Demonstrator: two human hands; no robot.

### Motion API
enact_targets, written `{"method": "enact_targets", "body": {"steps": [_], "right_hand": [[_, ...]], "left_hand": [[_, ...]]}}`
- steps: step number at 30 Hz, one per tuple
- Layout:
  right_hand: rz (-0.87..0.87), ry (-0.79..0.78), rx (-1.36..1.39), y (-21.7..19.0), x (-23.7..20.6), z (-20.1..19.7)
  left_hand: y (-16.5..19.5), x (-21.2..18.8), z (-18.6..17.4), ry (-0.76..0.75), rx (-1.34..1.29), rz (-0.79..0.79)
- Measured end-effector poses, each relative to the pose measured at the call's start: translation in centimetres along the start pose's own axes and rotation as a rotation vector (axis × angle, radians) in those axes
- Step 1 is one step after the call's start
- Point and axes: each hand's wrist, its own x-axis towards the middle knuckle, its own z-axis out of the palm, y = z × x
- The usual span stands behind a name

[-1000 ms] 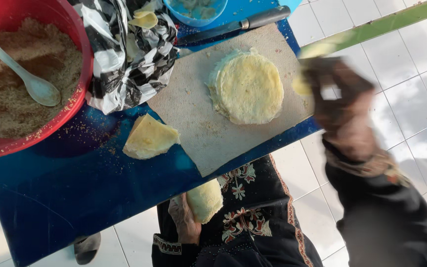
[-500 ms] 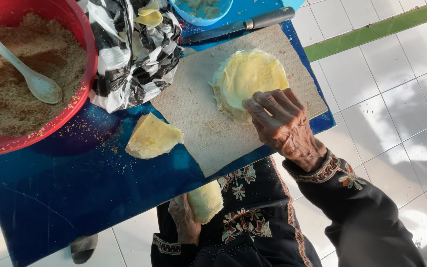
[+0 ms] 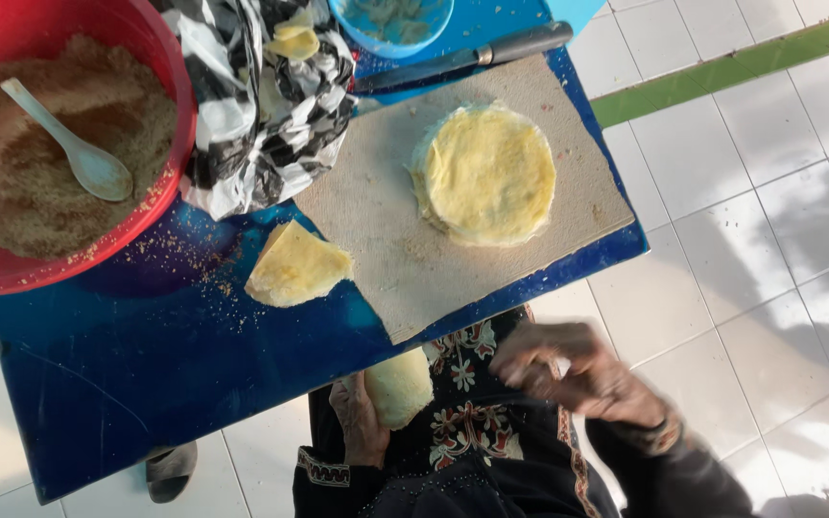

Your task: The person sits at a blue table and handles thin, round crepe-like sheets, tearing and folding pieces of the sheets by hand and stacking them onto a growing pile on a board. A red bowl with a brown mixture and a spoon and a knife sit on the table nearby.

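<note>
Left hand [image 3: 362,422] sits low, just off the near edge of the blue table [image 3: 127,384], fingers curled round a pale yellow dough lump [image 3: 398,386], gripping it from the left side. Lump is over the lap, touching the table's near edge or just under it, can't tell which.

Right hand [image 3: 578,369] is blurred, off the table, right of the lump and apart from it, over the dark floral garment [image 3: 462,422]. Fingers look loosely bent inward; can't tell if they pinch anything.

On the table: tan board [image 3: 386,240], its near corner almost reaching the table's near edge and its right end close to the table's right edge. Stack of round yellow flats [image 3: 486,173] on the board's right half, bare board all around it. Folded yellow piece [image 3: 295,267] just off the board's left edge, on blue. Red bowl [image 3: 170,86] of brown crumbs with white spoon [image 3: 74,144], far left. Black-and-white bag [image 3: 261,105] overlaps the board's far-left corner. Knife [image 3: 472,58] lies along the board's far edge.

White tiled floor [image 3: 769,269] to the right.
</note>
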Motion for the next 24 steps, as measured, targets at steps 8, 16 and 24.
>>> {"method": "enact_targets", "body": {"steps": [8,16,24], "right_hand": [[0.447,0.155,0.047,11.9,-4.5,8.6],[0.601,0.302,0.293,16.0,-5.7,7.5],[0.507,0.154,0.415,16.9,-7.9,5.0]], "left_hand": [[1.0,-0.5,1.3,-0.16,0.573,0.324],[-0.3,-1.8,5.4,-0.087,0.482,0.064],[0.2,-5.8,10.5,-0.222,0.571,0.062]]}}
